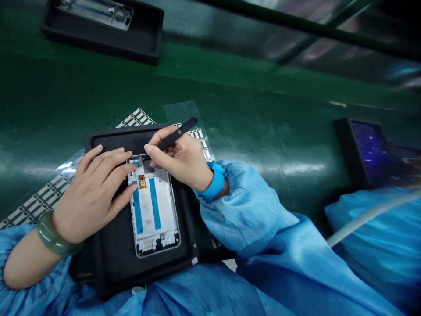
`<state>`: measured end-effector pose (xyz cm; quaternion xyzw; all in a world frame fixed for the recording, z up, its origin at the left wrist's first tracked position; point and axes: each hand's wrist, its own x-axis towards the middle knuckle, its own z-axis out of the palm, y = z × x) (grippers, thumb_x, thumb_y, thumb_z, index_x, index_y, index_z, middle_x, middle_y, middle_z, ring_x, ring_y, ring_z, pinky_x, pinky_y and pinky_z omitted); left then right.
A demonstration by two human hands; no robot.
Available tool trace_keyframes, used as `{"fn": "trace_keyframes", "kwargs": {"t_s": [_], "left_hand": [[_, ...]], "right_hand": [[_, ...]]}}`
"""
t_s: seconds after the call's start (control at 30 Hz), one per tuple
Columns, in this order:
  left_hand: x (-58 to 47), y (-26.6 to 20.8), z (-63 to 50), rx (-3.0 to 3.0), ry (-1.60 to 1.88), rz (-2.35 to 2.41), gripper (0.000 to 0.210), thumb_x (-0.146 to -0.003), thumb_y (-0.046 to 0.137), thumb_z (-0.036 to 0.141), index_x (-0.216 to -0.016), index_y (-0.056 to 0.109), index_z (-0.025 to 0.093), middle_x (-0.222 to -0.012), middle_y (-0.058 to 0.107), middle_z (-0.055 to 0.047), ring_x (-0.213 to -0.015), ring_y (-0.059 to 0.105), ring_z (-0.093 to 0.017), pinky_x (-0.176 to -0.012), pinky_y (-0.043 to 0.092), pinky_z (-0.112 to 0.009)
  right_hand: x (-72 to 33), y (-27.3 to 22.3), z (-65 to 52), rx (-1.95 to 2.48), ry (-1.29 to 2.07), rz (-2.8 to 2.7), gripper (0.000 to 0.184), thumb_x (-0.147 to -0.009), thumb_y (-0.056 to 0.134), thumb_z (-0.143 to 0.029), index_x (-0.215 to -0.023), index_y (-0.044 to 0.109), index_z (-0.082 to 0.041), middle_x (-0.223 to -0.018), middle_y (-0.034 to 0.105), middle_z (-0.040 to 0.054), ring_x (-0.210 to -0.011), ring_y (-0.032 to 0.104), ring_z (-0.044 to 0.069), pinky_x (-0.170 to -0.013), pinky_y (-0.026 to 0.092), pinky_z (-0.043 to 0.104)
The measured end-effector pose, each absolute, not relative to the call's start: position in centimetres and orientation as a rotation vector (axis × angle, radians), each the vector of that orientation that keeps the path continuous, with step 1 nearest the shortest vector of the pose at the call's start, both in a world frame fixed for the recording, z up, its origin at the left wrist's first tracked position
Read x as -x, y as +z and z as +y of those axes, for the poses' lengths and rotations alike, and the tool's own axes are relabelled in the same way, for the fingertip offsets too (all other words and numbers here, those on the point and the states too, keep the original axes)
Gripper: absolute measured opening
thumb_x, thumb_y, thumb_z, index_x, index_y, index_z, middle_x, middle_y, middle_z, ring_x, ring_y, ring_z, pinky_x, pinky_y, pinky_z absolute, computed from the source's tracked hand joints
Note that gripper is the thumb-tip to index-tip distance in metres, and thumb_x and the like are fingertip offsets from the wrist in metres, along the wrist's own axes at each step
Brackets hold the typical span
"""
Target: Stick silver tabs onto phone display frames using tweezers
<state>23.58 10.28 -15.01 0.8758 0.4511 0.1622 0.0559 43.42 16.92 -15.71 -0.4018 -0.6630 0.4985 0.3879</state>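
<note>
A phone frame (148,210) with a silver-white inside and two blue strips lies face down in a black tray (115,259). My left hand (95,193) rests over the frame's upper left edge, its fingers stretched out and apart, the fingertips touching the frame. My right hand (184,158) pinches black tweezers (177,134) at the top of the frame. The tweezers' tips are hidden behind the fingers. A small gold flex connector (142,181) sits just below the fingertips of both hands.
Sheets of die-cut stickers (42,197) lie under and beside the tray on the green bench (263,118). Further back, another black tray (101,46) holds a phone frame. At the right stands a dark box (348,149) with something purple, near a blue sleeve (378,228).
</note>
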Motion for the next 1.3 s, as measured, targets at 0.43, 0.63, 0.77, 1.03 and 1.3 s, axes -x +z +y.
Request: {"fn": "trace_keyframes", "kwargs": {"t_s": [0.43, 0.63, 0.77, 1.03, 1.3], "left_hand": [[-23.6, -14.9, 10.2, -2.694, 0.446, 1.369, 0.034, -0.089, 0.052, 0.027, -0.121, 0.053, 0.017, -0.126, 0.054, -0.014, -0.122, 0.049, -0.03, -0.109, 0.033, -0.053], [-23.9, -14.7, 10.2, -2.747, 0.411, 1.371, 0.035, -0.089, 0.051, 0.024, -0.123, 0.054, 0.017, -0.124, 0.053, -0.016, -0.12, 0.05, -0.032, -0.106, 0.035, -0.055], [-24.4, -14.5, 10.1, -2.754, 0.384, 1.425, 0.036, -0.088, 0.05, 0.021, -0.123, 0.054, 0.015, -0.122, 0.054, -0.017, -0.119, 0.051, -0.031, -0.107, 0.035, -0.054], [-24.8, -14.7, 10.0, -2.736, 0.408, 1.467, 0.034, -0.086, 0.052, 0.02, -0.12, 0.056, 0.015, -0.121, 0.055, -0.016, -0.119, 0.051, -0.031, -0.107, 0.035, -0.053], [-24.9, -14.8, 9.9, -2.723, 0.393, 1.489, 0.039, -0.087, 0.051, 0.022, -0.125, 0.055, 0.014, -0.12, 0.055, -0.017, -0.12, 0.05, -0.03, -0.108, 0.034, -0.052]], "right_hand": [[-43.6, -15.8, 16.9, 1.031, 1.139, -1.804, 0.02, -0.081, 0.066, -0.034, -0.084, 0.058, -0.016, -0.07, 0.061, -0.0032, -0.059, 0.059, 0.007, -0.059, 0.05, 0.02], [-43.5, -15.5, 17.0, 1.064, 1.111, -1.828, 0.016, -0.082, 0.063, -0.032, -0.083, 0.058, -0.017, -0.071, 0.062, -0.0023, -0.061, 0.06, 0.008, -0.061, 0.051, 0.021], [-43.4, -15.4, 16.8, 1.082, 1.114, -1.808, 0.019, -0.081, 0.065, -0.034, -0.083, 0.057, -0.017, -0.075, 0.062, -0.001, -0.064, 0.061, 0.009, -0.059, 0.052, 0.02], [-43.2, -15.3, 17.9, 1.008, 1.344, -1.47, 0.03, -0.08, 0.064, -0.044, -0.088, 0.051, -0.018, -0.08, 0.059, -0.0024, -0.071, 0.066, 0.008, -0.067, 0.058, 0.021], [-43.3, -15.8, 18.2, 0.944, 1.36, -1.604, 0.03, -0.082, 0.062, -0.04, -0.098, 0.05, -0.018, -0.089, 0.06, 0.0008, -0.079, 0.065, 0.01, -0.072, 0.057, 0.024]]}}
